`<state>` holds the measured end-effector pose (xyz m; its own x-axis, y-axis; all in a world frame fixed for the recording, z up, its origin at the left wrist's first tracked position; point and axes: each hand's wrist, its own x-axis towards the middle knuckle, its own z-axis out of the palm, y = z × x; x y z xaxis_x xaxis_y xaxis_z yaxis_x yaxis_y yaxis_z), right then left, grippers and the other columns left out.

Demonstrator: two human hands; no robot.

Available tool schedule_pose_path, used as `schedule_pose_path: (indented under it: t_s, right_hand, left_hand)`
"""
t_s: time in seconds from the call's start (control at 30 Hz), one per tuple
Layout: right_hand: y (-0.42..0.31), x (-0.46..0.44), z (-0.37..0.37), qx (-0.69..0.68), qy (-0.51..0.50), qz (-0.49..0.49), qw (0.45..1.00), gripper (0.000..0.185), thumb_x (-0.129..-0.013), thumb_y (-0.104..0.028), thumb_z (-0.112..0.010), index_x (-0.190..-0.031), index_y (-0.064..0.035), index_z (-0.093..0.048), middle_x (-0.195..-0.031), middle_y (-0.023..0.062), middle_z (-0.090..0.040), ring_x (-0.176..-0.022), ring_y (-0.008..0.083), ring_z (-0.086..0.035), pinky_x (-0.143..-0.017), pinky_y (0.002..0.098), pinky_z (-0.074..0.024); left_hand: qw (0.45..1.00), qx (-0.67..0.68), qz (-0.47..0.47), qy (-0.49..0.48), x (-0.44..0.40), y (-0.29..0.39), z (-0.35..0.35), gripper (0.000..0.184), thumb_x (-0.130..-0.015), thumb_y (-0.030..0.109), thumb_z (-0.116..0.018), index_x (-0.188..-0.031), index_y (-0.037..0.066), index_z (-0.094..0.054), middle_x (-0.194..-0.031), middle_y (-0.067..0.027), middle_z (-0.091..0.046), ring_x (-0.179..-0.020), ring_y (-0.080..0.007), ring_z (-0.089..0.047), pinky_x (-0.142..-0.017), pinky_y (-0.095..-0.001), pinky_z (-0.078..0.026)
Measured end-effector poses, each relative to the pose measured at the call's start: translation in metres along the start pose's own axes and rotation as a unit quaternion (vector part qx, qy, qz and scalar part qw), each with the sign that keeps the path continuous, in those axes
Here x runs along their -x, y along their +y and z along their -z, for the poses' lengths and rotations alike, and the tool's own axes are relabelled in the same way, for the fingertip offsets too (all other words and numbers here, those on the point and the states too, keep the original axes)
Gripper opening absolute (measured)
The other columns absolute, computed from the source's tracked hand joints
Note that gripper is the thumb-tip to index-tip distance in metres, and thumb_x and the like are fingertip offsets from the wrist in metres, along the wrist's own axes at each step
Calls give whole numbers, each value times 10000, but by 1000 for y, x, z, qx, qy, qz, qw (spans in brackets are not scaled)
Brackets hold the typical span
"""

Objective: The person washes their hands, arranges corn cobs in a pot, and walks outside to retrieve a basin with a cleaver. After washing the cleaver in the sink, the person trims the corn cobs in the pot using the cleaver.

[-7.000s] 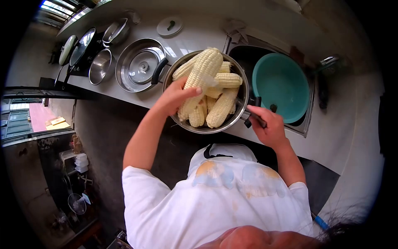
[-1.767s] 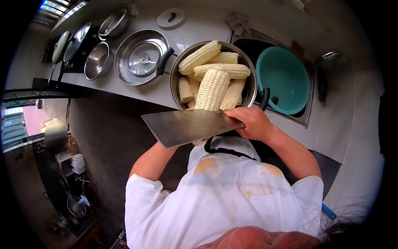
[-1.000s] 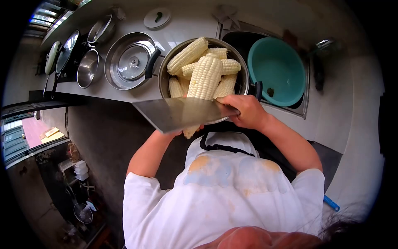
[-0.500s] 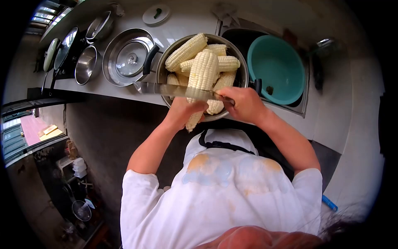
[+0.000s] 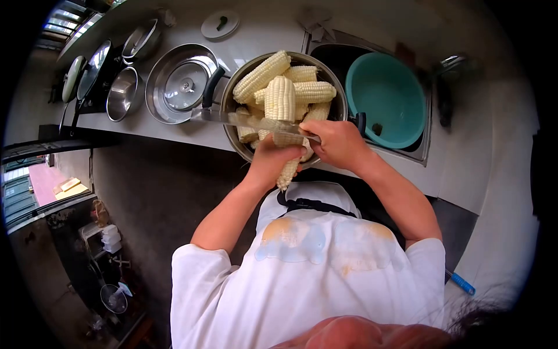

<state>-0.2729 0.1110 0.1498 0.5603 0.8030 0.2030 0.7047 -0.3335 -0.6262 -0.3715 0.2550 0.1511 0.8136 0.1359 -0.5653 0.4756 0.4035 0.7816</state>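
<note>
My left hand (image 5: 275, 158) is wrapped round the lower part of a peeled white corn cob (image 5: 288, 174), its tip pointing down toward my shirt. My right hand (image 5: 337, 142) grips a knife (image 5: 250, 122) whose broad blade lies across the corn, tip to the left. Just beyond the blade is a thick corn section (image 5: 280, 99); whether it is still joined to the held cob I cannot tell. Underneath, a steel pot (image 5: 343, 93) with dark handles holds several more corn cobs (image 5: 263, 75). The knife's handle is mostly hidden by my fingers.
A teal basin (image 5: 386, 102) sits in the sink right of the pot. On the left are a glass-centred lid (image 5: 186, 87) and a steel bowl (image 5: 122, 96). A white lid (image 5: 220, 25) lies at the back of the counter. A faucet (image 5: 453, 61) stands far right.
My left hand and the cob's lower end have shifted right. The corn section beyond the blade now sits lower and out of line with the held end. The knife stays across the corn.
</note>
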Motion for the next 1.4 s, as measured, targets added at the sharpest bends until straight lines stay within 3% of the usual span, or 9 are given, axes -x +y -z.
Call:
schedule_pose_path:
  t_s: [0.2, 0.27, 0.33, 0.47, 0.57, 0.7, 0.9, 1.1, 1.4]
  right_hand:
    - [-6, -4, 25, -88, -2, -122, 989, 162, -765, -139, -607, -918, -91, -590, -768, 119, -616, -689, 324, -595, -589, 378, -474]
    - [-3, 3, 34, -107, -8, -145, 984, 187, -780, -159, -608, -941, -65, -596, -764, 135, -619, -672, 306, -599, -602, 354, -466]
    - [-1, 15, 37, -174, 16, -284, 943, 224, -795, -169, -603, -986, -52, -597, -741, 129, -620, -650, 255, -601, -621, 325, -462]
    - [18, 32, 25, -233, 53, -275, 931, 260, -813, -170, -595, -1019, -12, -581, -703, 87, -618, -598, 159, -570, -582, 298, -447]
    - [20, 35, 26, -265, 38, -318, 909, 254, -814, -170, -607, -1002, -2, -580, -666, 49, -589, -523, 107, -514, -510, 267, -418]
    - [27, 42, 20, -290, 78, -311, 901, 228, -815, -169, -616, -974, -8, -580, -631, 12, -541, -480, 67, -458, -459, 234, -379]
    - [29, 45, 24, -343, 94, -304, 884, 180, -824, -179, -616, -878, -18, -557, -613, -10, -509, -489, 60, -460, -452, 223, -379]
    - [32, 49, 30, -326, 100, -305, 889, 172, -822, -173, -624, -859, -20, -555, -601, -2, -519, -491, 63, -471, -452, 228, -383]
    - [38, 53, 30, -321, 77, -303, 894, 171, -824, -164, -625, -884, -15, -567, -607, -3, -539, -493, 58, -471, -456, 225, -379]
  left_hand:
    - [971, -234, -56, 17, -11, -1, 40, 488, -625, 129, -723, -1057, -1, -538, -903, -89, -618, -775, -172, -602, -723, -287, -483]
    - [970, -233, -66, 28, -8, 9, 57, 523, -606, 142, -746, -1052, -16, -524, -935, -89, -617, -836, -158, -589, -755, -282, -472]
    - [977, -174, -122, 0, -1, 31, 78, 515, -599, 132, -755, -1027, -17, -511, -933, -86, -606, -829, -143, -580, -751, -279, -471]
    - [939, -297, -171, 33, 3, 34, 92, 587, -593, 170, -773, -1067, -7, -475, -927, -101, -608, -832, -178, -599, -748, -295, -478]
    - [852, -498, -158, -47, 14, 35, 67, 683, -563, 253, -778, -1115, 13, -457, -937, -210, -597, -911, -347, -589, -780, -374, -476]
    - [826, -540, -142, -80, 4, 17, 30, 611, -589, 185, -742, -1101, 9, -460, -959, -181, -577, -884, -353, -574, -777, -395, -464]
    - [639, -634, -436, -3, -52, 0, 9, 321, -678, 39, -547, -998, 33, -518, -1007, -109, -543, -1003, -281, -484, -889, -402, -350]
    - [590, -708, -386, 37, -72, -18, 18, 388, -717, 48, -507, -1104, 56, -490, -1131, -118, -505, -1095, -285, -447, -988, -406, -282]
    - [583, -702, -386, 133, -73, -25, 21, 348, -721, 72, -508, -1068, 79, -490, -1046, -99, -465, -1061, -292, -413, -923, -417, -303]
